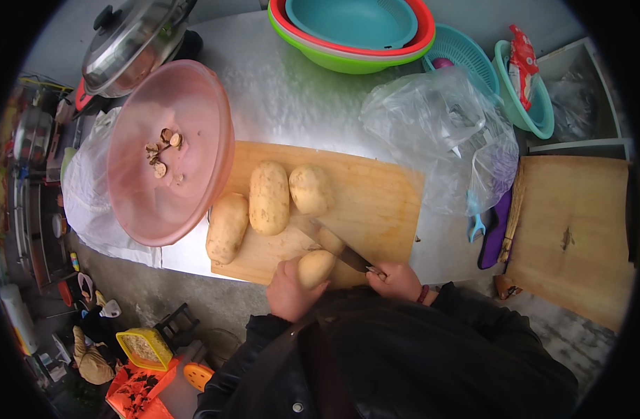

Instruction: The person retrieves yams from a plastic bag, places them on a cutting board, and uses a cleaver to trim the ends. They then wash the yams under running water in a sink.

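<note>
My left hand [293,293] grips a pale, rounded lotus root segment [316,268] at the near edge of the wooden cutting board [372,194]. My right hand [396,281] is closed around the handle of a kitchen knife [351,255]. Its blade slants to the upper left, just beyond the held segment; whether blade and segment touch, I cannot tell. Three more segments lie on the board: a short one [310,189], a long one [269,197] and a tilted one [227,228] by the left edge.
A tilted pink basin [210,141] with cut root scraps [160,152] stands left of the board. Beyond are a lidded steel pan [128,47] and nested colored basins [351,65]. To the right lie a clear plastic bag [430,120], a light-blue peeler [476,222] and another wooden board [566,209].
</note>
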Motion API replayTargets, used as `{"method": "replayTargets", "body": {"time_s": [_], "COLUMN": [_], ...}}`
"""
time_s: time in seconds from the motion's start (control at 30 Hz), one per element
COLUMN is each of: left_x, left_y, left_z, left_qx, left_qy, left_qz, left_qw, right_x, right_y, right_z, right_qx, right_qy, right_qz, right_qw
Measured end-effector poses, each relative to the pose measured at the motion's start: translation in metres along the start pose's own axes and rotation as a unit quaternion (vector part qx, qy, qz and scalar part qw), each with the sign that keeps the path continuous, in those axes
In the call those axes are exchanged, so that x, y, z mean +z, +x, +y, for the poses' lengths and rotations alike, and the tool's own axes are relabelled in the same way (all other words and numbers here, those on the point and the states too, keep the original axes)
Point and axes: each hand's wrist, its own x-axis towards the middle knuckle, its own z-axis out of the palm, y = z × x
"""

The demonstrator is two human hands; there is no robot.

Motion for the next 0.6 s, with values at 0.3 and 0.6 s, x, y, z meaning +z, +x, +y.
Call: {"method": "replayTargets", "body": {"time_s": [0.3, 0.6], "left_x": [0.000, 0.003], "left_y": [0.002, -0.002], "left_z": [-0.003, -0.002], "left_qx": [-0.030, -0.021], "left_qy": [-0.019, -0.005], "left_qz": [-0.005, 0.018], "left_qw": [0.999, 1.000], "right_x": [-0.012, -0.008], "right_y": [-0.002, 0.000], "right_z": [-0.010, -0.009], "right_qx": [-0.102, -0.098], "right_qy": [-0.039, -0.074], "right_qz": [0.083, 0.027], "right_qw": [0.991, 0.992]}}
